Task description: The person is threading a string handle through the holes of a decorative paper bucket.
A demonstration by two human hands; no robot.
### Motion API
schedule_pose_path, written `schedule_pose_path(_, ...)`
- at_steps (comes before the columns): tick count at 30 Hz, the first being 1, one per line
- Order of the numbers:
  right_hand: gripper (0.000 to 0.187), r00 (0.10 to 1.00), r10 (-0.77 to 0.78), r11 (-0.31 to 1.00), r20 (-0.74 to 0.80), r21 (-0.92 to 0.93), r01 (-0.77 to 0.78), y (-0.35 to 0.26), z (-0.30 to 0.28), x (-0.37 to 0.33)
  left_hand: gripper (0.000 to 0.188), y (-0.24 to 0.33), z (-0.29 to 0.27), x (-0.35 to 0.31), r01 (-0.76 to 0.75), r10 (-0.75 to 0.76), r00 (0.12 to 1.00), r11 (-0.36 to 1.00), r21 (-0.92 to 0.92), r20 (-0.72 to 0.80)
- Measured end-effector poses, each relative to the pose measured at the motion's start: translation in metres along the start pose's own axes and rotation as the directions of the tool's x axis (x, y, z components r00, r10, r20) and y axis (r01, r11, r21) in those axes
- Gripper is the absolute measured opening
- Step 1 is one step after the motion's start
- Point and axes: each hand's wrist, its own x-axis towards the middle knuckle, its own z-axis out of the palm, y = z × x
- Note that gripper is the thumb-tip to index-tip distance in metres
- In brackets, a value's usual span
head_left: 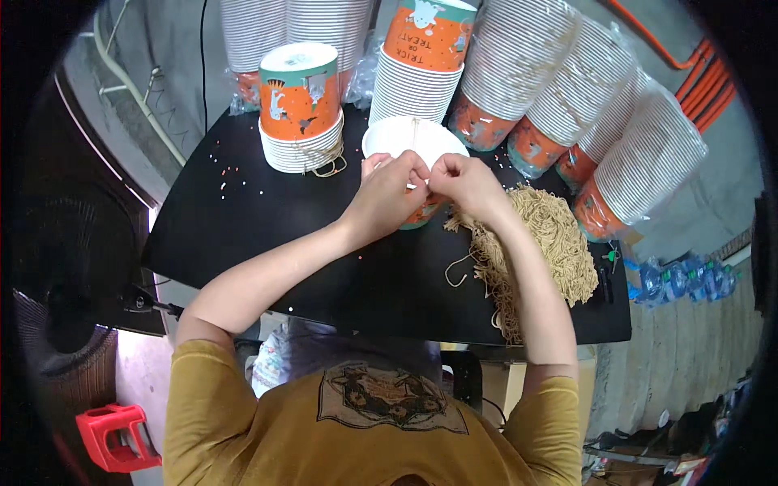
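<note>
A paper bucket [423, 214] with a white inside and an orange and green printed outside stands in front of me on the black table, its mouth tilted up. A strand of twine [416, 130] shows against its white inner wall. My left hand [387, 191] is closed on the near rim of the bucket, fingertips bent over it. My right hand [470, 188] is pinched at the same rim just to the right, close to the left fingertips. What its fingers pinch is hidden. A heap of tan twine pieces [551, 239] lies beside and under my right forearm.
Upside-down stacked buckets [300, 101] with twine stand at the back left, another stack [415, 85] at back centre. Plastic-wrapped bucket stacks [640, 162] line the back right. Small beads scatter at left. Green-handled scissors [612, 257] lie at the right edge. A fan [73, 267] stands left.
</note>
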Motion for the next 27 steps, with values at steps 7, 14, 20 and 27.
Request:
schedule_pose_path(7,0.025,0.873,0.266,0.964,0.409,-0.111,-0.241,-0.006,-0.027,0.034,0.010,-0.005,0.002,-0.002,-0.056,0.056,0.996,0.998,-0.003,-0.065)
schedule_pose_path(14,0.016,0.834,0.349,0.932,0.428,-0.069,-0.355,-0.023,-0.027,0.036,0.007,-0.007,0.004,-0.002,-0.063,0.061,0.989,0.998,-0.008,-0.138)
schedule_pose_path(20,0.014,0.821,0.316,0.938,0.475,-0.028,-0.345,-0.020,-0.027,0.038,0.008,-0.009,0.007,-0.002,-0.035,0.039,0.989,0.999,0.034,-0.140)
schedule_pose_path(27,0.011,0.777,0.352,0.899,0.522,0.043,-0.436,-0.016,-0.031,0.043,0.009,-0.011,0.007,-0.002,-0.135,0.145,0.967,0.989,0.063,-0.208)
